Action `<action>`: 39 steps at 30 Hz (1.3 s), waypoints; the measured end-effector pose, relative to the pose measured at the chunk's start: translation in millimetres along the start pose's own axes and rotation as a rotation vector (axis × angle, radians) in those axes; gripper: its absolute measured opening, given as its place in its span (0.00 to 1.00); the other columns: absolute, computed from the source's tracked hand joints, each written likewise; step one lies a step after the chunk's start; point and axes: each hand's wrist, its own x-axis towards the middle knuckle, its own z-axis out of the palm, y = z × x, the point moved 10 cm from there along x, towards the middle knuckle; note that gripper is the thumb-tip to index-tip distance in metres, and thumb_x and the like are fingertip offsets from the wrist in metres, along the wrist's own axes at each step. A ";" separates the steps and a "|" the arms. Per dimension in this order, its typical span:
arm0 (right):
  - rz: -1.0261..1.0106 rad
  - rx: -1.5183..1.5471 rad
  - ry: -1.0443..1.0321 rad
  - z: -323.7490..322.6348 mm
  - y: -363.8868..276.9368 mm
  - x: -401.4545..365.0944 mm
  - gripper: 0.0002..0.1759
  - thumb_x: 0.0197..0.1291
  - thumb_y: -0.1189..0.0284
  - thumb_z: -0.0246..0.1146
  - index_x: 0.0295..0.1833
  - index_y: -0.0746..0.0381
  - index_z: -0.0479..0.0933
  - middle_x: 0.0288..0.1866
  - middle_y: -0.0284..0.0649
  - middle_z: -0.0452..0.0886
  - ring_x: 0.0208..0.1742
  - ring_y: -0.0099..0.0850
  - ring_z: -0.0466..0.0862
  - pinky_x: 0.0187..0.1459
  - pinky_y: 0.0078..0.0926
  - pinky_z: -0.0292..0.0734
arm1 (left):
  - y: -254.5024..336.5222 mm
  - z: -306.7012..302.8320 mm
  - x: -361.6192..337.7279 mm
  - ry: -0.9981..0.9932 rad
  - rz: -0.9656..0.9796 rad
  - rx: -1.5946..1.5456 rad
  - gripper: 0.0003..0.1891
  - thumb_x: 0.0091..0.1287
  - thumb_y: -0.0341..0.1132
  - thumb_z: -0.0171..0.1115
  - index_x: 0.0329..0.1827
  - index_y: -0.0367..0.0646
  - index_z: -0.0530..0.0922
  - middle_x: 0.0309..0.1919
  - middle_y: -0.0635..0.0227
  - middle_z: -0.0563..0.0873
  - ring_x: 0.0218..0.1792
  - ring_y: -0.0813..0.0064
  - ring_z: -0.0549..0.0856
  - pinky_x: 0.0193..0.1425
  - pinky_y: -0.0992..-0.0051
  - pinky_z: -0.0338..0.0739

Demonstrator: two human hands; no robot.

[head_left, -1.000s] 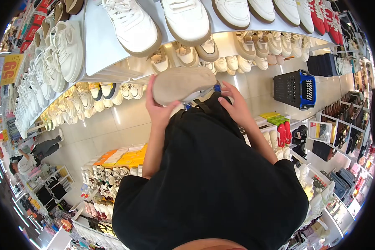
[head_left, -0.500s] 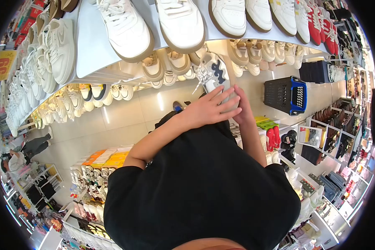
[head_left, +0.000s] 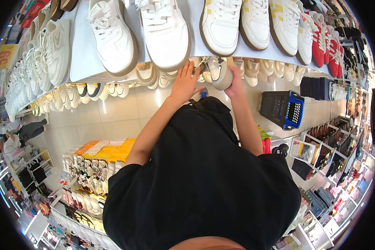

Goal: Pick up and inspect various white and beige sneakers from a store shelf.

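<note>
My right hand (head_left: 236, 84) grips a white and grey sneaker (head_left: 219, 75) by its side, just under the front edge of the white upper shelf (head_left: 85, 54). Its toe points toward me, and its heel is hidden under the shelf. To the left, my left hand (head_left: 185, 84) has its fingers spread, with nothing in it. Those fingertips reach the shelf edge, below a large white sneaker (head_left: 164, 41). Beige and white shoes (head_left: 146, 74) stand on the lower shelf, partly hidden by the upper one.
A black and blue shopping basket (head_left: 281, 109) is on the floor at the right. Red sneakers (head_left: 318, 39) stand on the upper shelf's right end. Orange and yellow shoeboxes (head_left: 112, 148) lie at the lower left. Another person (head_left: 29, 130) is at the far left.
My left hand has left the sneaker, moved left and opened. The sneaker has moved up and under the shelf edge, held by my right hand alone. The view has shifted slightly.
</note>
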 end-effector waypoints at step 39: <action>0.179 -0.412 -0.062 -20.1 16.4 3.4 0.44 0.63 0.65 0.73 0.78 0.55 0.54 0.74 0.43 0.68 0.71 0.43 0.74 0.65 0.53 0.77 | -25.3 151.3 -0.2 0.478 -1.294 -2.170 0.30 0.69 0.49 0.70 0.68 0.44 0.72 0.63 0.58 0.76 0.67 0.62 0.74 0.75 0.56 0.68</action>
